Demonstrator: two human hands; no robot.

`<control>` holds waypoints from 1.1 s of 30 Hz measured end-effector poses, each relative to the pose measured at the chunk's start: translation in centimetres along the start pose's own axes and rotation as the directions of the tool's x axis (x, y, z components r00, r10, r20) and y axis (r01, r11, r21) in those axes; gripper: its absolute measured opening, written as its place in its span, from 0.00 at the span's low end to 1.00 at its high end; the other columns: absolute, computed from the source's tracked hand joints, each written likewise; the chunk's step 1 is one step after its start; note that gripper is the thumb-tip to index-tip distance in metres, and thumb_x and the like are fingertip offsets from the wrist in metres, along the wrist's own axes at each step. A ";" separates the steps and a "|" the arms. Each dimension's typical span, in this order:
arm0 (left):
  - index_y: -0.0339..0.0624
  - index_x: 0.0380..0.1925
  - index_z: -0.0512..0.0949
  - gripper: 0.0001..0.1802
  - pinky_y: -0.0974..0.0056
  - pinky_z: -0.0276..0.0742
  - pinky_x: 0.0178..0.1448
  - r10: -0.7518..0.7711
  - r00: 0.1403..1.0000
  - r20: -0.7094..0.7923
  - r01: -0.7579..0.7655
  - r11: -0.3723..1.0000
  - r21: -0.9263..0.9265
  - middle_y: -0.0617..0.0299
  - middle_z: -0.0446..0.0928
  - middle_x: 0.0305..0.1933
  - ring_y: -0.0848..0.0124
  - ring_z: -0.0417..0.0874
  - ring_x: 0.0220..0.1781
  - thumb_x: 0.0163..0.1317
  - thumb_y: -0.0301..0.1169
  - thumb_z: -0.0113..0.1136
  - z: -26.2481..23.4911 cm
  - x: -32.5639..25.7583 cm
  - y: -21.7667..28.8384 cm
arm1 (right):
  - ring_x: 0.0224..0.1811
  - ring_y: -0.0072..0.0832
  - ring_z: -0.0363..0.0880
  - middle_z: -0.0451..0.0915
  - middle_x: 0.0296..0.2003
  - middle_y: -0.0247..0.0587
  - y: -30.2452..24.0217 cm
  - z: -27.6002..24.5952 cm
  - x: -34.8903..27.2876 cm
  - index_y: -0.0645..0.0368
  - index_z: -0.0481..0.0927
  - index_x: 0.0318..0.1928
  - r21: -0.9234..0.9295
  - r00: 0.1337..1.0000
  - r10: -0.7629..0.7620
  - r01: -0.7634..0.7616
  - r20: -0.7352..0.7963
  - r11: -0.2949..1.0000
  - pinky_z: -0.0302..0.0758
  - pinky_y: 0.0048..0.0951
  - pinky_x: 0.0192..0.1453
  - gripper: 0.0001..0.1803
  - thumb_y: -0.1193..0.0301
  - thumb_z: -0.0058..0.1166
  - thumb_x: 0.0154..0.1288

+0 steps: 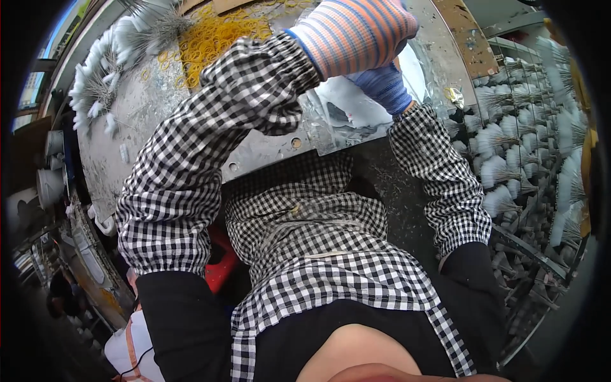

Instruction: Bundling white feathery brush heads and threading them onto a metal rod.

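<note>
My left hand (356,37), in an orange, white and blue striped knit glove, is closed above the far part of the worktable. What its curled fingers hold, if anything, is hidden from view. Close behind and below it is my right hand (384,86) in a blue knit glove, its fingers mostly covered by the left one. Beneath the hands lies a clear plastic bag or sheet (334,105) over something white. A spread of yellow rubber bands (219,39) lies to the left of my left hand.
White-bristled brushes with thin wire stems (95,86) are heaped along the left of the grey worktable (267,149). Racks of similar white brushes (503,140) stand on the right. A brown board (468,38) lies at the far right, and a red object (219,261) sits below the table.
</note>
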State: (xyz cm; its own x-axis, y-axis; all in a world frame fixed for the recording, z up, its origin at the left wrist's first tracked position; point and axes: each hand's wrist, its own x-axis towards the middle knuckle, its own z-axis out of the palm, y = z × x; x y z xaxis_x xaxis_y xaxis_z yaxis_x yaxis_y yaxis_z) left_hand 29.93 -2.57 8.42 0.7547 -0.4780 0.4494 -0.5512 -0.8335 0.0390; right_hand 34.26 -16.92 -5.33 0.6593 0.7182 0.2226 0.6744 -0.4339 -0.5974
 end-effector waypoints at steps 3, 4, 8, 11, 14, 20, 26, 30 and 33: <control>0.42 0.26 0.83 0.05 0.56 0.80 0.33 0.032 0.999 0.014 -0.032 0.999 0.014 0.54 0.82 0.27 0.55 0.86 0.29 0.54 0.29 0.59 2.9 2.6 1.4 | 0.68 0.33 0.71 0.76 0.65 0.35 0.2 -1.9 -1.2 0.50 0.72 0.69 -0.275 0.990 0.076 -0.040 0.119 0.961 0.67 0.42 0.71 0.29 0.55 0.58 0.73; 0.42 0.24 0.82 0.04 0.56 0.79 0.31 -0.058 0.982 -0.180 0.102 0.963 0.250 0.54 0.81 0.25 0.56 0.84 0.27 0.53 0.29 0.59 5.3 2.3 1.4 | 0.68 0.32 0.72 0.75 0.66 0.34 -0.9 -1.3 -0.6 0.49 0.72 0.69 -0.275 0.981 0.141 -0.101 0.129 0.956 0.68 0.41 0.71 0.29 0.55 0.58 0.73; 0.47 0.18 0.78 0.03 0.55 0.74 0.28 0.022 0.999 -0.039 -0.020 0.999 0.042 0.56 0.75 0.18 0.59 0.78 0.21 0.47 0.29 0.62 4.2 1.9 1.6 | 0.67 0.31 0.72 0.74 0.65 0.37 3.1 1.3 -1.9 0.52 0.70 0.69 -0.320 1.000 0.004 -0.003 0.002 0.947 0.69 0.38 0.69 0.30 0.53 0.57 0.73; 0.48 0.17 0.78 0.03 0.54 0.74 0.28 -0.105 0.971 -0.215 0.163 0.948 0.273 0.56 0.73 0.17 0.58 0.77 0.21 0.45 0.29 0.63 5.8 2.0 2.3 | 0.63 0.32 0.75 0.76 0.60 0.41 4.2 1.7 -1.7 0.56 0.70 0.67 -0.326 0.983 -0.164 0.129 -0.082 0.937 0.72 0.39 0.66 0.33 0.51 0.60 0.70; 0.47 0.17 0.78 0.03 0.53 0.74 0.28 -0.107 0.909 -0.404 0.277 0.879 0.389 0.55 0.74 0.18 0.57 0.78 0.22 0.45 0.29 0.62 6.2 1.7 2.9 | 0.60 0.33 0.76 0.78 0.56 0.43 4.0 1.5 -2.1 0.60 0.71 0.66 -0.296 0.956 -0.265 0.219 -0.126 0.930 0.75 0.37 0.62 0.34 0.52 0.62 0.70; 0.45 0.21 0.80 0.02 0.52 0.73 0.28 0.051 0.995 -0.086 -0.049 0.999 0.023 0.54 0.75 0.20 0.54 0.80 0.24 0.45 0.30 0.62 4.0 1.6 2.1 | 0.59 0.32 0.76 0.77 0.57 0.43 4.0 1.1 -1.4 0.60 0.71 0.66 -0.167 1.000 0.007 -0.008 -0.009 0.986 0.75 0.36 0.62 0.36 0.49 0.62 0.69; 0.45 0.27 0.81 0.03 0.55 0.80 0.35 0.060 0.984 -0.167 -0.072 0.995 -0.067 0.56 0.79 0.28 0.55 0.84 0.30 0.51 0.30 0.61 2.9 0.5 1.3 | 0.59 0.31 0.77 0.76 0.57 0.46 2.6 -0.8 -1.3 0.61 0.71 0.65 -0.093 0.992 0.082 -0.074 0.094 0.993 0.79 0.34 0.59 0.34 0.49 0.60 0.71; 0.44 0.29 0.80 0.04 0.56 0.81 0.37 0.134 0.973 -0.187 -0.160 0.978 -0.132 0.56 0.80 0.30 0.55 0.85 0.33 0.53 0.30 0.61 2.2 -0.1 1.0 | 0.51 0.30 0.82 0.81 0.49 0.41 5.5 1.6 -1.4 0.59 0.74 0.61 -0.043 0.995 -0.048 0.044 -0.093 0.998 0.82 0.31 0.53 0.31 0.51 0.63 0.68; 0.44 0.29 0.80 0.04 0.54 0.81 0.37 0.110 0.973 -0.201 -0.137 0.982 -0.128 0.56 0.79 0.30 0.54 0.84 0.33 0.53 0.30 0.61 2.7 0.7 1.1 | 0.43 0.26 0.87 0.86 0.40 0.35 6.4 2.0 -1.5 0.55 0.80 0.55 -0.155 0.922 -0.253 0.216 -0.292 0.964 0.85 0.28 0.46 0.27 0.50 0.67 0.65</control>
State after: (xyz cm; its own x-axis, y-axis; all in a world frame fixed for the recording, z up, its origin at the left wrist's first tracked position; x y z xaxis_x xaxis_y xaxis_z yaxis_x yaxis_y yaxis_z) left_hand 30.83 -4.58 6.38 0.6024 -0.5012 0.6212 -0.6905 -0.7177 0.0905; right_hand 36.93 -19.67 -11.08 0.5341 0.6138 0.5814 0.8440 -0.3475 -0.4085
